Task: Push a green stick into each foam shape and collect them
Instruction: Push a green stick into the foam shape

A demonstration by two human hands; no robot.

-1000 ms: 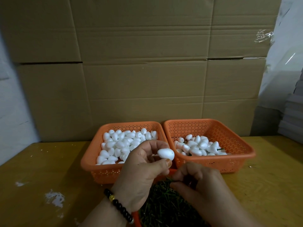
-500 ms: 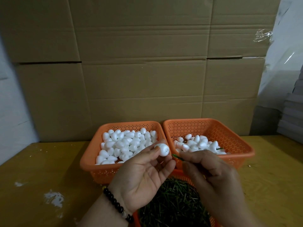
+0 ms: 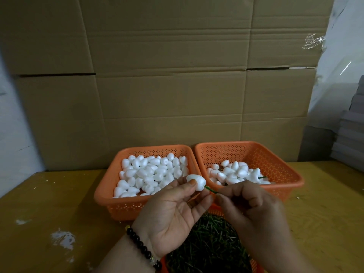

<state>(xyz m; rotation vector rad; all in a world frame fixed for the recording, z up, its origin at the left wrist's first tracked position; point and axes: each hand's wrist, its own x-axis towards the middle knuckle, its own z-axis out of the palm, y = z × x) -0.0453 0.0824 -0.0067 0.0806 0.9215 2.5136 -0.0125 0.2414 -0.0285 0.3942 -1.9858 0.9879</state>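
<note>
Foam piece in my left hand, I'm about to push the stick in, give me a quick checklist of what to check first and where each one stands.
1. Foam shape gripped: ok, left hand pinches it at the fingertips.
2. Green stick held: ok, right hand pinches it.
3. Stick tip meets the foam: ok, it touches the foam's near end.
4. Depth of entry: cannot tell.
5. Right basket has room for the finished piece: ok, partly filled, some pieces there show sticks.
6. Spare sticks available: ok, a pile lies below the hands.
</note>
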